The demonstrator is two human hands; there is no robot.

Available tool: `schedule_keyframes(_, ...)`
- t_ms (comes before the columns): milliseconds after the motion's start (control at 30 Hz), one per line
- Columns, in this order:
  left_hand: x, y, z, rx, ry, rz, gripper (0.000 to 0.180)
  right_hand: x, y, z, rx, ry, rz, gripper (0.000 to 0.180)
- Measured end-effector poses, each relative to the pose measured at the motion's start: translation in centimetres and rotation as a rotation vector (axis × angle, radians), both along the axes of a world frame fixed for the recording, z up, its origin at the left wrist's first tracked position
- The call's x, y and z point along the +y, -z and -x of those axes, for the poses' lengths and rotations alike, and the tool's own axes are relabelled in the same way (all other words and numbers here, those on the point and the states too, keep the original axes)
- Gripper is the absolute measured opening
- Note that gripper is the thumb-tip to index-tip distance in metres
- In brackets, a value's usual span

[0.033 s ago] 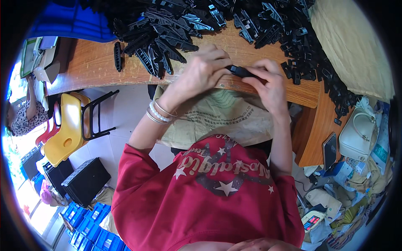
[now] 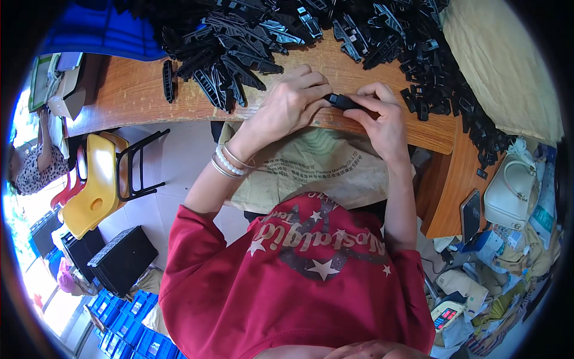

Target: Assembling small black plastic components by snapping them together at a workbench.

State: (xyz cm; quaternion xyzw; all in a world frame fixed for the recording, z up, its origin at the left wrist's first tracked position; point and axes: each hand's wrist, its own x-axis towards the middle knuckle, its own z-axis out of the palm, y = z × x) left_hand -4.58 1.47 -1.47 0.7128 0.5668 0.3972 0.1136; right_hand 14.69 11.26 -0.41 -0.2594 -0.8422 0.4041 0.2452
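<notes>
Fingers of left hand (image 2: 291, 103) and right hand (image 2: 382, 116) pinch black clip (image 2: 341, 102) | clip heap (image 2: 287, 36) beyond | sack (image 2: 311, 167) below

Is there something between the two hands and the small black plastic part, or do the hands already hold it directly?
Nothing stands between. The left hand and the right hand both grip the small black part directly, above the wooden table edge.

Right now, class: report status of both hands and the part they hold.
Left hand and right hand both grip one small black plastic part. Black parts pile close behind.
</notes>
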Motion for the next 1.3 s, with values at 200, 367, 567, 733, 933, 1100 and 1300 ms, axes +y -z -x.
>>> schedule_keyframes(200, 0.4, -0.7, 0.2, -0.08, 0.081, 0.044, 0.026, -0.8, 0.6, -1.6, 0.031, -0.021, 0.05, 0.022)
schedule_keyframes(367, 3.9, -1.7, -0.9, 0.233, -0.115, -0.091, 0.033, 0.4, 0.7, -3.8, -0.045, 0.446, -0.482, 0.015)
schedule_keyframes(567, 7.3, 0.2, -0.2, 0.531, -0.097, -0.261, 0.023, 1.4, 1.4, -3.9, -0.224, 0.513, -0.678, 0.011)
schedule_keyframes(733, 6.8, -0.4, -0.4, 0.518, 0.045, -0.2, 0.021, -0.6, 0.6, -2.2, 0.188, 0.434, -0.074, 0.016)
schedule_keyframes(933, 4.8, -1.6, -2.3, 0.24, 0.194, 0.025, 0.019, -0.4, 1.5, -3.0, 0.282, 0.287, 0.239, 0.026)
schedule_keyframes(1100, 6.5, 0.2, -1.2, 0.109, 0.051, 0.061, 0.013, 0.2, 0.2, -3.6, 0.536, 0.335, 0.868, 0.033)
schedule_keyframes(1300, 3.1, -0.5, -0.1, 0.079, -0.128, -0.033, 0.023, 0.0, 0.2, -2.8, 0.199, 0.311, 0.678, 0.035)
